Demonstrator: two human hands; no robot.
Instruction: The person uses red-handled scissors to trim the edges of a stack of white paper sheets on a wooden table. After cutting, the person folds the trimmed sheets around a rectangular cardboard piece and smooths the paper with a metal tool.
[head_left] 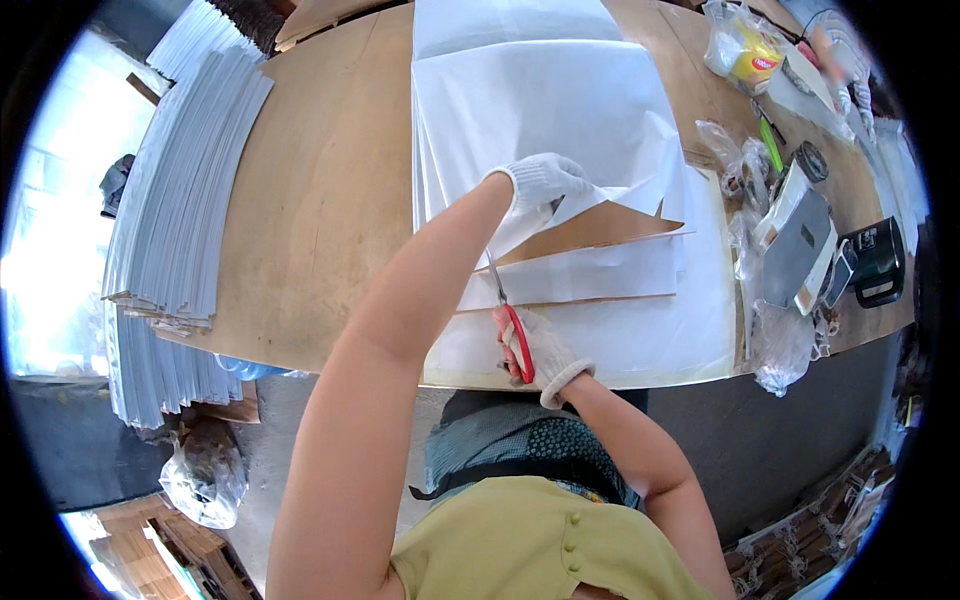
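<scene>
My left hand (545, 184), in a white knit glove, is closed on the edge of a white paper sheet (540, 90), which is lifted and creased there. Beneath the raised edge a brown surface (590, 232) shows, with more white layers below. My right hand (548, 358), also gloved, grips a pair of scissors (516, 335) with red handles. The blades point up and away from me, towards the paper just below my left hand. Their tips are partly hidden by my left arm and the paper, so I cannot tell whether they touch it.
Tall stacks of folded white sheets (180, 180) stand at the left of the brown table (300, 200). On the right lie a grey phone-like slab (797, 250), a dark mug (877, 262), a tape roll (811, 161), a green-handled tool (770, 143) and clear plastic bags (783, 345).
</scene>
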